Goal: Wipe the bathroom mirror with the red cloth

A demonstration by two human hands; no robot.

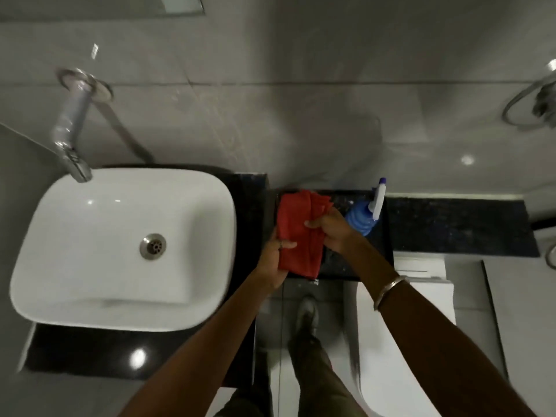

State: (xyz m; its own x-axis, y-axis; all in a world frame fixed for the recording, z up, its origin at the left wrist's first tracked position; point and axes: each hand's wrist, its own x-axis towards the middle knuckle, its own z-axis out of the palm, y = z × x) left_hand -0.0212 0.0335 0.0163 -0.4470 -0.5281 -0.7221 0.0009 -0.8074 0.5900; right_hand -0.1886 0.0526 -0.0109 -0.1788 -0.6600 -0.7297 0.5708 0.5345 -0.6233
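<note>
The red cloth (296,230) is bunched over the black counter ledge (346,263) right of the basin. My left hand (275,260) grips its lower left edge, thumb on top. My right hand (334,233) pinches its right side; a metal bangle sits on that wrist. Only the lower edge of the bathroom mirror (180,4) shows at the top left, high on the tiled wall.
A white basin (90,266) sits on the black counter at left under a chrome wall tap (70,124). A blue spray bottle (365,213) stands just right of my right hand. A chrome towel ring (532,106) hangs at far right. A white toilet (421,341) stands below the ledge.
</note>
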